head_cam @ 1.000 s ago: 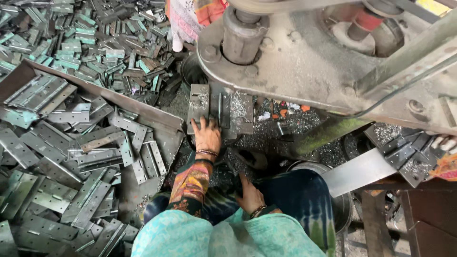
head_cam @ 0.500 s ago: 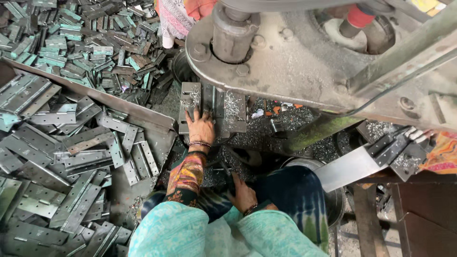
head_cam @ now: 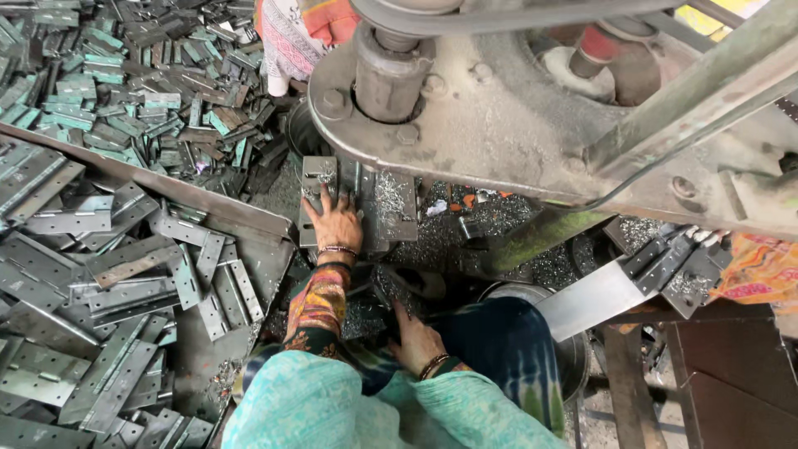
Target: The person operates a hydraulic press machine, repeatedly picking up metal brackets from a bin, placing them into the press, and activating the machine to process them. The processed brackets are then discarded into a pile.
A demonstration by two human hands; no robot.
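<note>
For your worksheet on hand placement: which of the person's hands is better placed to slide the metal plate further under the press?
Left. The left hand already lies flat on the metal plate below the press; the right hand rests low, near the lap, apart from it.

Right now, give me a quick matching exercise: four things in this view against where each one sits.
Things:
1. left hand
2. right hand
3. heap of hinge plates
4. slanted metal sheet

Places:
A. left of the person
B. on the flat plate under the press
C. low, near the knee, among metal chips
D. right of the dark trousers

Pairs: 1-B, 2-C, 3-A, 4-D
</note>
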